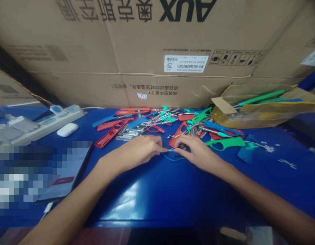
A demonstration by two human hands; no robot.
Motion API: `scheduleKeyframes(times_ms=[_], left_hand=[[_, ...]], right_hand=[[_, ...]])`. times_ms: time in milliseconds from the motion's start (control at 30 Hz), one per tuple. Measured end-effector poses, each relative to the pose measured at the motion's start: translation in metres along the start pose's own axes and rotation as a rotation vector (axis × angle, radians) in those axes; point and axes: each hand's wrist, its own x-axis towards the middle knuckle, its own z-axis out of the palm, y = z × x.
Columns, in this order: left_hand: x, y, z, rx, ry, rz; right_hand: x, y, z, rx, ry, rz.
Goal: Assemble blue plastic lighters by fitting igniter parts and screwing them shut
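My left hand [141, 151] is closed, its index finger and thumb tips together at a thin pale piece, too small to make out. Facing it, my right hand [197, 152] curls its fingers over a blue lighter shell [176, 158], which lies low on the table and is mostly hidden by the fingers. Just beyond both hands is a pile of lighter parts: red handle shells [110, 134], clear fuel tanks [129, 134], and green igniter pieces with white wires [166, 117]. A green lighter shell [225, 144] rests right of my right hand.
A large cardboard box [96, 58] walls off the back. At right stands a small open carton [269, 117] with long lighters in it. A power strip [55, 120], a white earbud case [67, 129] and a tablet [65, 173] lie left. White bits [287, 163] are scattered at right.
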Motion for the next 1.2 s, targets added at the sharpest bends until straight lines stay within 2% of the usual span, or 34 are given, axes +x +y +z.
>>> scheduleKeyframes(times_ms=[200, 300, 433, 567, 833, 1200], left_hand=[[0.001, 0.008, -0.004, 0.034, -0.048, -0.029], [0.002, 0.008, -0.006, 0.008, -0.057, -0.026], [0.003, 0.006, -0.005, -0.032, -0.045, -0.001], [0.003, 0.004, -0.001, -0.066, -0.024, -0.031], [0.002, 0.005, -0.002, -0.131, -0.058, -0.136], [0.018, 0.009, 0.015, -0.043, 0.080, -0.085]], right_hand=[[0.004, 0.002, 0.004, 0.199, 0.044, 0.148], [0.005, 0.005, 0.002, 0.261, 0.032, 0.163], [0.006, 0.009, -0.004, 0.333, -0.048, 0.145], [0.006, 0.014, -0.006, 0.366, -0.084, 0.137], [0.005, 0.016, -0.002, 0.280, -0.039, 0.091], [0.002, 0.009, -0.004, 0.065, 0.005, -0.014]])
